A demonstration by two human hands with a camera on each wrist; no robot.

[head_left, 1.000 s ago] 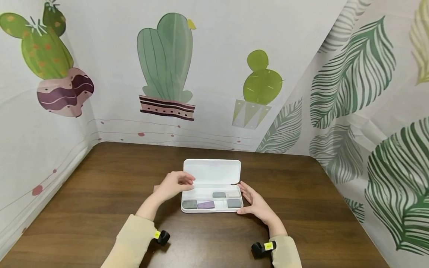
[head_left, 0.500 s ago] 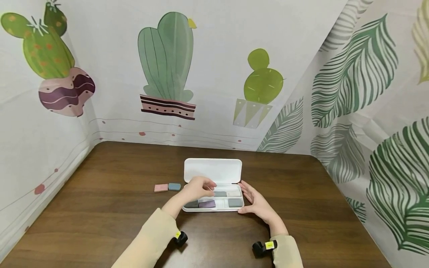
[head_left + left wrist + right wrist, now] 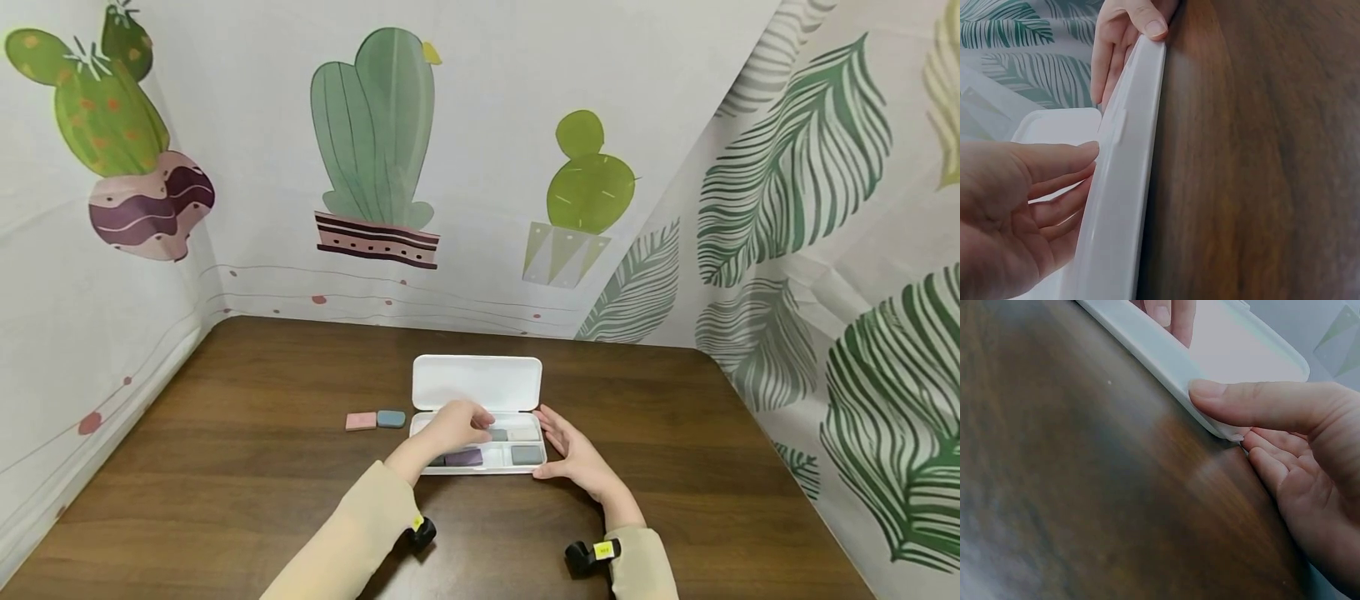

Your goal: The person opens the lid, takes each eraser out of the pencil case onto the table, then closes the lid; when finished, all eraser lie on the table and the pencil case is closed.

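A white pencil case (image 3: 480, 471) lies open on the table, its lid (image 3: 477, 382) tipped back. My left hand (image 3: 456, 425) reaches into the rear compartment, thumb and fingers right at a grey eraser (image 3: 499, 435). In the left wrist view the case wall hides those fingertips, and I cannot tell whether they pinch it. A whitish eraser (image 3: 522, 435) sits beside the grey one. The front compartments hold a purple eraser (image 3: 467, 458) and another grey eraser (image 3: 527, 455). My right hand (image 3: 573, 454) grips the case's right end, thumb (image 3: 1229, 400) on its front corner.
Left of the case, a pink eraser (image 3: 361, 421) and a blue eraser (image 3: 391, 418) lie side by side on the brown wooden table (image 3: 262, 467). A patterned cloth (image 3: 480, 208) hangs behind the table and along both sides.
My left hand has moved right, from the case's left end to the grey eraser in the rear compartment, uncovering the pink and blue erasers. The right hand stays on the case.
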